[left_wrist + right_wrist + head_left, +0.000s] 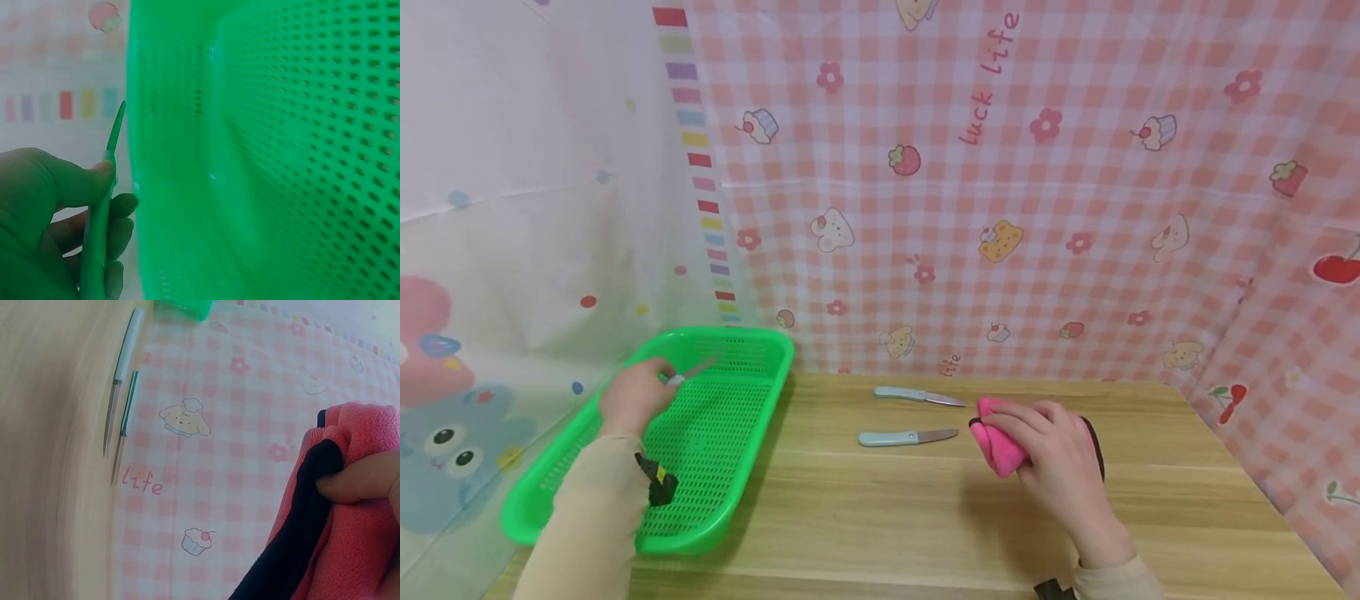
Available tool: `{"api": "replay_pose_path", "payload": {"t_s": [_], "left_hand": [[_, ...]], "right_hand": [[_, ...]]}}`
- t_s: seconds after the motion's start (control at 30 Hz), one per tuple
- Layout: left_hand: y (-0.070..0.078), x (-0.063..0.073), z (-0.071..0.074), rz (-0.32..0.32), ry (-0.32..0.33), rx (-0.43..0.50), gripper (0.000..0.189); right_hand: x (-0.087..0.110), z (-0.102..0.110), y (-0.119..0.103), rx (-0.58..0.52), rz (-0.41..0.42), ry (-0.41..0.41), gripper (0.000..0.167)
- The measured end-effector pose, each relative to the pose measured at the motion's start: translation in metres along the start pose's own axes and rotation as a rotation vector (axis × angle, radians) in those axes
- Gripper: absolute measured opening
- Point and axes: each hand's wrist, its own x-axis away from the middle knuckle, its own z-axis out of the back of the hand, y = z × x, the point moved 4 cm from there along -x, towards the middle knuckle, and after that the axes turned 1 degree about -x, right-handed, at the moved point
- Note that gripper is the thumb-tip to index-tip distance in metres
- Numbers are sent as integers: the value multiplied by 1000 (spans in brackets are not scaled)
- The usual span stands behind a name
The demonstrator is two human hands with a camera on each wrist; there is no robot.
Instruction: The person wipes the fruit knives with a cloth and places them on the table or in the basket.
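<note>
Over the left side of the green basket (758, 450), my left hand (634, 395) grips a small knife (694, 370) by its handle, the blade pointing away to the right. In the left wrist view, the thumb presses along the knife (97, 240) and the fingers curl behind the handle. My right hand (1060, 450) holds a folded pink cloth (1000, 446) with black edging above the table. The thumb lies on the black edge of the cloth (350, 550) in the right wrist view. Two knives with pale blue handles, one farther (901, 393) and one nearer (889, 438), lie left of the cloth.
The wooden table (820, 508) backs onto a pink checked curtain (940, 208) with cartoon prints. A whitish curtain (550, 242) hangs at the left, close behind the basket. Both knives on the table point their blades to the right, toward my right hand.
</note>
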Motion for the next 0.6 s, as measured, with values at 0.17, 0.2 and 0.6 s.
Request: {"api": "replay_pose_path", "payload": {"t_s": [0.17, 0.2, 0.6], "left_hand": [[-15, -3, -14, 14, -55, -5, 33], [-17, -3, -17, 16, -70, -6, 33], [-21, 0, -30, 2, -138, -7, 30]], "right_hand": [[0, 0, -1, -6, 0, -1, 47], [0, 0, -1, -7, -2, -3, 47], [1, -1, -1, -6, -20, -24, 47]]}}
